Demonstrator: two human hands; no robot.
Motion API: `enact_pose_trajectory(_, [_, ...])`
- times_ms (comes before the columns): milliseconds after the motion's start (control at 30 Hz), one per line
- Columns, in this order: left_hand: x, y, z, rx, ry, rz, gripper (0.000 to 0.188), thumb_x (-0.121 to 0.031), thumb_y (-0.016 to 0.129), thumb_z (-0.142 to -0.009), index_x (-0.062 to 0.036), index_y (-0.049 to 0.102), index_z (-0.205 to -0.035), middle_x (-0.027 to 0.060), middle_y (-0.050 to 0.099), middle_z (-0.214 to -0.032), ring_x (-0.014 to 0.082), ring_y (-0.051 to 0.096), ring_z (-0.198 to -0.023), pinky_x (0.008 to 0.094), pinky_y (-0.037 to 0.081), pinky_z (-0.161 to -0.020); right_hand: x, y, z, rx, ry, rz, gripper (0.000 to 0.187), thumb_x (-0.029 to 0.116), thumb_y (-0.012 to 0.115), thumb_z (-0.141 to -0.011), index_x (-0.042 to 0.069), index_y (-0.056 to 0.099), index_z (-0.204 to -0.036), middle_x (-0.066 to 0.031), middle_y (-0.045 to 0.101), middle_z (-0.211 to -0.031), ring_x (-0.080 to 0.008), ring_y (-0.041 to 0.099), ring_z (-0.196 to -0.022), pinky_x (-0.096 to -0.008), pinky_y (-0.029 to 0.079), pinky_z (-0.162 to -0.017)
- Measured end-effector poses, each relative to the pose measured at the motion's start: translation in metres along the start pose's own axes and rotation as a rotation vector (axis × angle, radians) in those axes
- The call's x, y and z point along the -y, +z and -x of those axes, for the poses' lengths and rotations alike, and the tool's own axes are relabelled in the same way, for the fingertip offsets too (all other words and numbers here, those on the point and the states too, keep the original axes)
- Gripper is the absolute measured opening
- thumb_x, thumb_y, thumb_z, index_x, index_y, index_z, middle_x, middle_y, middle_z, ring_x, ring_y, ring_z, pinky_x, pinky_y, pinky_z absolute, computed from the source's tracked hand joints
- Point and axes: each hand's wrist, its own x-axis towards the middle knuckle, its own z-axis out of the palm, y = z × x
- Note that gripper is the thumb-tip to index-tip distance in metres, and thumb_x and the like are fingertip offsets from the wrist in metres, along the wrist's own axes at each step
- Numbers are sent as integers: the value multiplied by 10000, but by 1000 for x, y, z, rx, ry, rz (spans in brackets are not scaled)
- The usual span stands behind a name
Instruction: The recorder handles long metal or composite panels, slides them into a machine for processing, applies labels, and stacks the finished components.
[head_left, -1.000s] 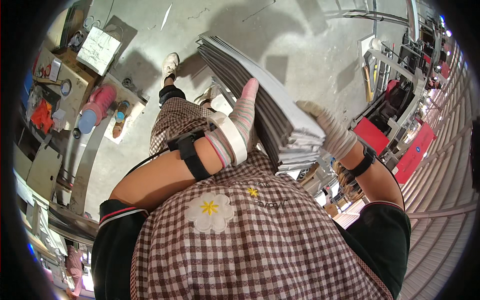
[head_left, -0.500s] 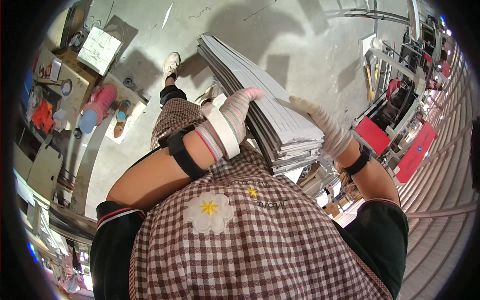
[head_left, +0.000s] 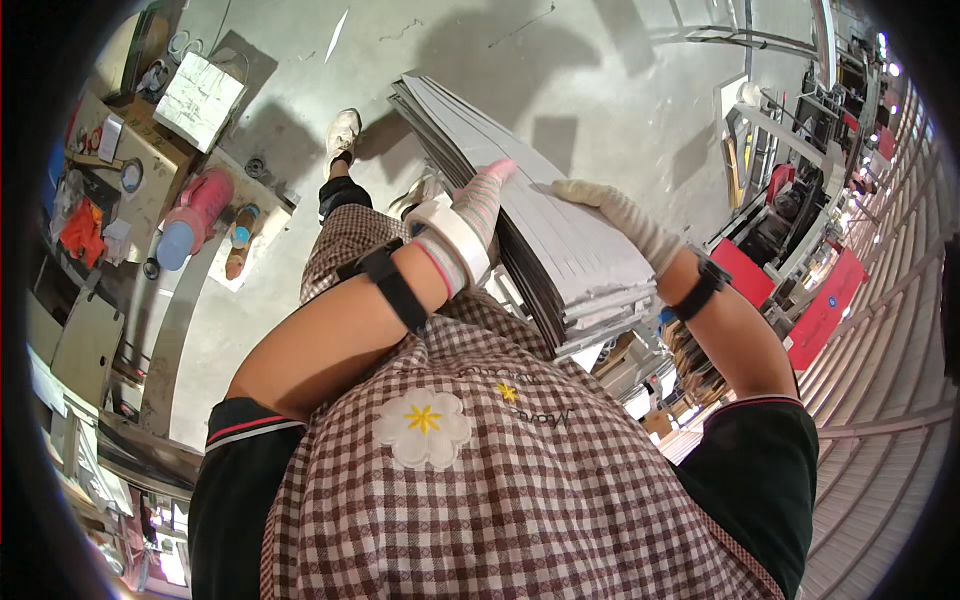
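Note:
A thick stack of grey-white cardboard sheets point(head_left: 570, 240) slants across in front of my apron, its layers slightly fanned and its near edges uneven. My left hand point(head_left: 478, 205), in a striped knit glove with a pink tip, grips the stack's left side, the fingertip over the top sheet. A white ring like a tape roll point(head_left: 465, 245) sits around that wrist. My right hand point(head_left: 620, 220), in an off-white knit glove, holds the right side, with part of it stretched over the top face. Its underside fingers are hidden behind the sheets.
At left, a workbench point(head_left: 150, 190) carries orange cloth. A pink bottle with a blue cap point(head_left: 190, 215) and a small brown bottle point(head_left: 240, 240) stand nearby. A white-topped box point(head_left: 200, 100) is farther off. Machinery with red panels point(head_left: 830, 310) stands at right.
My right hand has moved left and farther over the stack's top face. The left forearm has shifted slightly right, and the sheets at the near right end have spread a little.

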Motion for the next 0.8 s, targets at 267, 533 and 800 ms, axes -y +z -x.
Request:
enact_pose_trajectory(267, [21,5,16,32,3,68,573,-390,592,-874,-34,433,-1294,161,533,-1249,276,535,-1143,400,456,-972,10,29,14,-139,67,105,453,274,578,-890,10,517,-1253,-119,650,-1047,-188,655,-886,-313,542,-809])
enact_pose_trajectory(533, [-51,-28,-53,15,-109,69,545,-448,430,-923,6,475,-1221,184,591,-1138,289,594,-1038,420,476,-928,47,1,-80,-118,116,243,461,256,612,-875,7,518,-1252,-132,646,-1076,-175,656,-869,-293,548,-789])
enact_pose_trajectory(800, [-50,-55,-90,5,-177,52,534,-430,490,-902,-3,498,-1222,177,607,-1142,299,623,-985,429,493,-898,43,23,-75,-104,167,128,452,274,617,-876,10,541,-1234,-142,658,-1049,-182,670,-820,-267,560,-741])
